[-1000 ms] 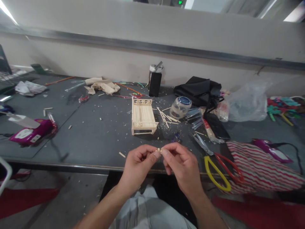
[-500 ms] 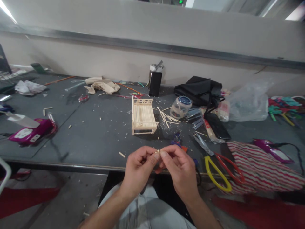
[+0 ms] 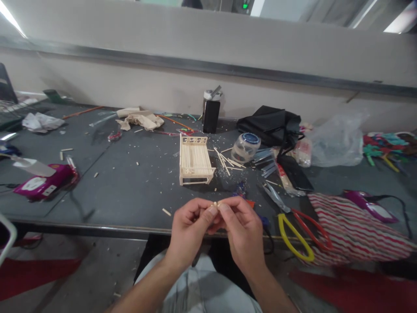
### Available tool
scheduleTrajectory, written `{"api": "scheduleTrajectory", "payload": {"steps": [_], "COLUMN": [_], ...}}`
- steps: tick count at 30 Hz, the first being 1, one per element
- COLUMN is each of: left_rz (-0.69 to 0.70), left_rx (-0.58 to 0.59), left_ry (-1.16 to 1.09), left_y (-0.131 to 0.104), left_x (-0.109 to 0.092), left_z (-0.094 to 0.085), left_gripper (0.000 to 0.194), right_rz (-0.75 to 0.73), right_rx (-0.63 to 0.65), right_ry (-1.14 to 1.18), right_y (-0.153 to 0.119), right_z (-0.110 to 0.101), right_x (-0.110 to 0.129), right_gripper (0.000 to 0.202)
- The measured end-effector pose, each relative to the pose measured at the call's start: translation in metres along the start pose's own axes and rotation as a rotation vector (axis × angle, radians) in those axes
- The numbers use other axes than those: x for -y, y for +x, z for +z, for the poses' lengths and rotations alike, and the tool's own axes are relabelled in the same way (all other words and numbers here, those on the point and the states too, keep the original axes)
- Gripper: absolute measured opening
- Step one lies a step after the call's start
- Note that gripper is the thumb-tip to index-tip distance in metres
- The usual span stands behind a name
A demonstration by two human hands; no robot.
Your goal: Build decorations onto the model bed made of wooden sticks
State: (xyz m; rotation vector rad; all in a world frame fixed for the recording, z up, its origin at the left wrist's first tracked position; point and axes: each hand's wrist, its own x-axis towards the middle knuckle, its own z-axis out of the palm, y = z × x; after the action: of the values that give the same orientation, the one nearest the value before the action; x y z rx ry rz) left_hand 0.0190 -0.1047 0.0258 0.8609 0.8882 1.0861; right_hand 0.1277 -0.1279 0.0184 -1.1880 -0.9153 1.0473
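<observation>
A person seated at a grey table (image 3: 130, 187) pinches a short stick (image 3: 216, 203) between both hands, just above the near edge. The left hand (image 3: 190, 228) and right hand (image 3: 243, 230) meet fingertip to fingertip, each closed on one end of the pale sliver, so neither hand is nearer than the other. Only a small part of the stick shows between the thumbs; its long axis appears to run left to right, roughly level, across the person's front. Straight ahead of the hands, well apart from them on the tabletop, stands a small bed (image 3: 194, 160) built of the same pale sticks, its length running away from the person. To its right lies a loose scatter of sticks (image 3: 228, 160), with a clear jar (image 3: 246, 147) tipped on its side just beyond. Scissors (image 3: 295, 226) with yellow and red handles rest near the right hand, beside a striped cloth (image 3: 352, 230). A dark bottle (image 3: 211, 112) stands by the wall, and a magenta tool (image 3: 42, 182) lies far to the left.
</observation>
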Motion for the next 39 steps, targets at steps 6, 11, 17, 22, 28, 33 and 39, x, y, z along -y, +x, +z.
{"api": "scheduleTrajectory", "payload": {"steps": [6, 11, 17, 22, 28, 33, 39], "left_rz": [0.007, 0.016, 0.016, -0.062, -0.106, -0.089, -0.07], "left_rx": [-0.016, -0.024, -0.021, -0.052, -0.029, 0.008, -0.003], "left_ry": [-0.006, -0.021, 0.003, -0.036, -0.034, -0.024, -0.014], "left_y": [-0.001, 0.001, 0.002, 0.004, 0.006, 0.006, 0.006], "left_x": [0.003, 0.005, 0.002, 0.005, 0.009, 0.009, 0.011], "left_z": [-0.001, -0.001, -0.006, -0.011, -0.012, -0.012, -0.013], "left_gripper": [0.022, 0.024, 0.022, 0.027, 0.031, 0.027, 0.024], "right_rz": [-0.021, -0.03, 0.014, 0.004, -0.008, -0.006, 0.014], "right_rx": [-0.025, -0.019, 0.061, 0.067, 0.036, 0.029, 0.035], "right_ry": [-0.014, -0.022, -0.007, -0.03, -0.17, -0.217, -0.227], "right_y": [0.0, 0.002, 0.006, 0.006, 0.007, 0.008, 0.009], "right_z": [0.002, 0.003, -0.001, -0.006, -0.006, -0.006, -0.006], "right_x": [-0.006, -0.007, 0.002, 0.009, 0.012, 0.011, 0.008], "right_gripper": [0.019, 0.018, 0.019, 0.03, 0.021, 0.017, 0.019]}}
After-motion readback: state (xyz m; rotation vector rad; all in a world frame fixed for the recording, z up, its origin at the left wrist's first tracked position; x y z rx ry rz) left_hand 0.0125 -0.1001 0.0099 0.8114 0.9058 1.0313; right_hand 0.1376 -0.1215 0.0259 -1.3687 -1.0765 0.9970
